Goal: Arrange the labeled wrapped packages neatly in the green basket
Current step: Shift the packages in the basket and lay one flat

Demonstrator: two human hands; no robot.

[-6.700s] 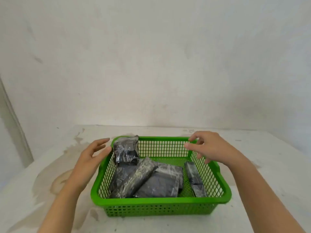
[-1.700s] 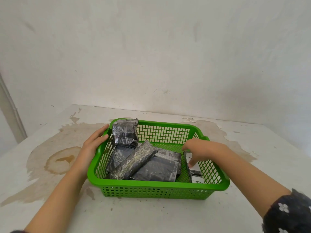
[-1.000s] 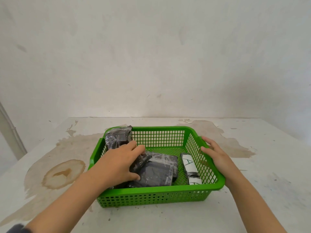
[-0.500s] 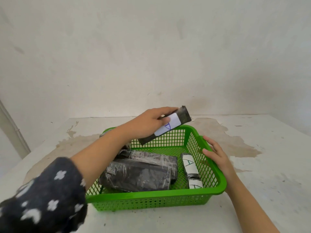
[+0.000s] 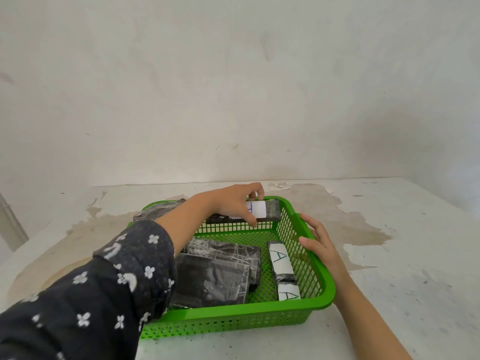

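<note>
Left hand (image 5: 235, 201) grip around labelled package (image 5: 262, 210), label half hidden; right hand (image 5: 315, 240) open on basket (image 5: 233, 314) rim.

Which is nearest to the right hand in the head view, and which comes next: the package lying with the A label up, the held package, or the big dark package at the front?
From the right hand:
1. A-labeled package, just inside the basket's right wall.
2. Held package, in the left hand at the far wall.
3. Big dark package, front left.

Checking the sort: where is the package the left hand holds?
The held package is in the left hand at the far right corner of the green basket, by its back wall.
</note>
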